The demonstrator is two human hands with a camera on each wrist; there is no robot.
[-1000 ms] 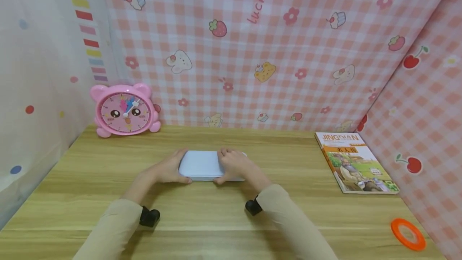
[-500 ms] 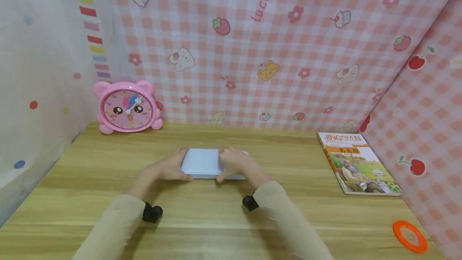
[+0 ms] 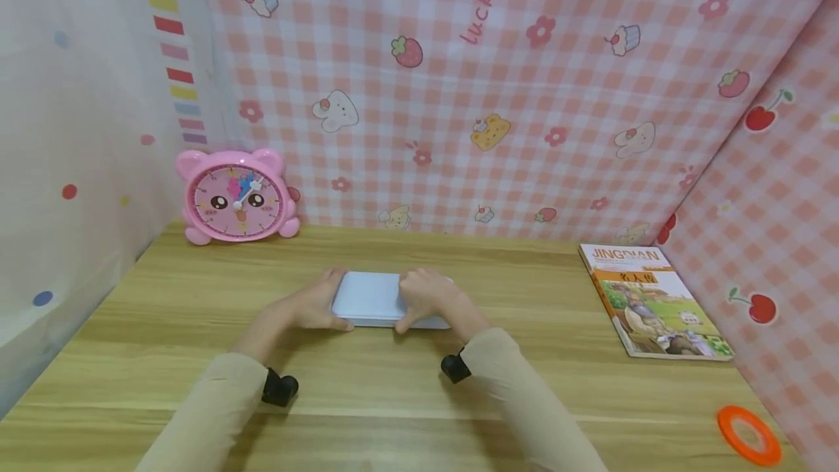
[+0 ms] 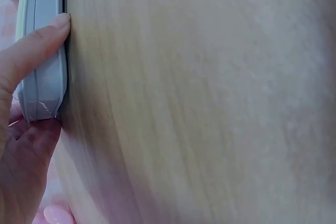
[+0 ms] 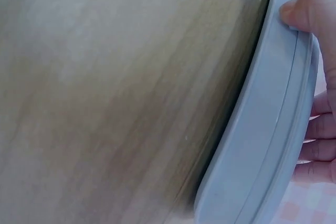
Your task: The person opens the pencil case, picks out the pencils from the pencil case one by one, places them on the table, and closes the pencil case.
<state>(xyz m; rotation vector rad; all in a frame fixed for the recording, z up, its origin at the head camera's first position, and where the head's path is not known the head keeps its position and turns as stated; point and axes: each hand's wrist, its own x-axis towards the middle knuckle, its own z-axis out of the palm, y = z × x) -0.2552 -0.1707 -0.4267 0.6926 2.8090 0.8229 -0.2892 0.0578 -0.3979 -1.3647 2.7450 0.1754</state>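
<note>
A pale blue-grey flat case (image 3: 368,297) lies on the wooden table, its long side facing the person. My left hand (image 3: 317,303) grips its left end, thumb at the front edge; in the left wrist view the thumb presses the side of the case (image 4: 46,74) and the fingers wrap its end. My right hand (image 3: 429,299) lies over the right part, its fingers curled on top. In the right wrist view the right thumb rests on the front side of the case (image 5: 262,114), by a small tab, with the other fingers behind it.
A pink clock (image 3: 239,199) stands at the back left against the checked cloth. On the right lie a book (image 3: 655,304) and, nearer the front, an orange ring (image 3: 749,435). A black device is strapped at each wrist.
The head view has shifted slightly. Both hands keep their places on the case, and the right hand's fingers look a little more curled than a second ago.
</note>
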